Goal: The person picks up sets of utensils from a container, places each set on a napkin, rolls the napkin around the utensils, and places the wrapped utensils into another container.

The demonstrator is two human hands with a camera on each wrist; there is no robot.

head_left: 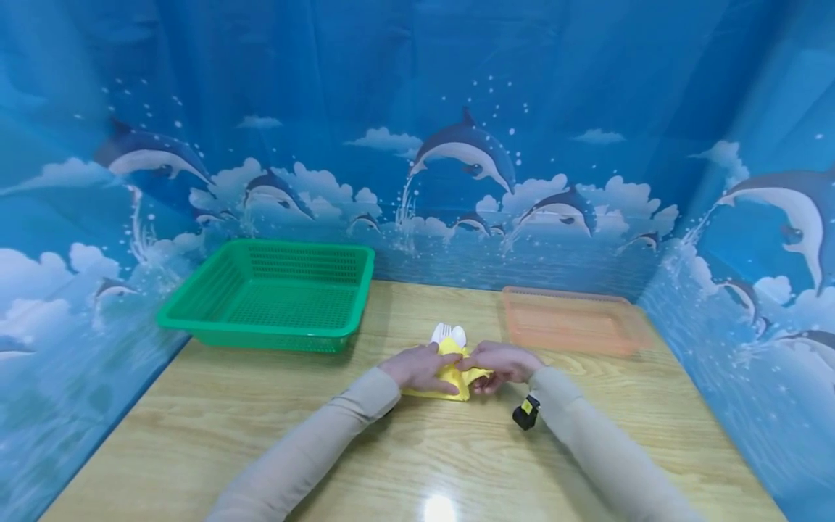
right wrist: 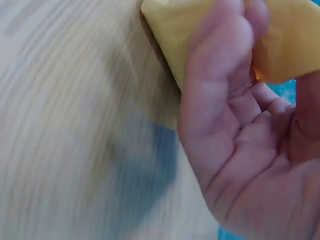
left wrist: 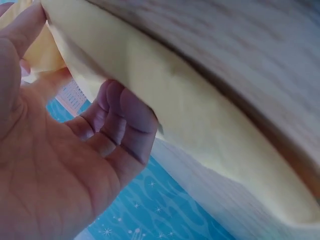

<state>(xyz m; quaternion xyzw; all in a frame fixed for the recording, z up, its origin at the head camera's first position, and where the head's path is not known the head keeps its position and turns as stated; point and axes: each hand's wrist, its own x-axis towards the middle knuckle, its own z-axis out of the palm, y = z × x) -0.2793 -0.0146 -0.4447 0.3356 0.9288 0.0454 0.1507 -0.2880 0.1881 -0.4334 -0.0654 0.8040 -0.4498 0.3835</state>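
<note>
A yellow napkin (head_left: pixel 449 373) lies folded on the table around white plastic cutlery. The heads of a fork (head_left: pixel 445 331) and a spoon (head_left: pixel 459 336) stick out of its far end. My left hand (head_left: pixel 422 368) holds the napkin from the left, thumb on the near part; its other fingers (left wrist: pixel 132 117) curl against the yellow fold in the left wrist view. From the right, my right hand (head_left: pixel 505 362) pinches a raised flap of the napkin (right wrist: pixel 287 40). The cutlery handles are hidden under the napkin and hands.
A green basket (head_left: pixel 261 335) stands at the back left of the wooden table (head_left: pixel 352 464). At the back right lies a shallow orange tray (head_left: pixel 574 341). A blue dolphin-print curtain (head_left: pixel 417 87) closes off the back and sides. A small black device (head_left: pixel 525 413) hangs at the right wrist.
</note>
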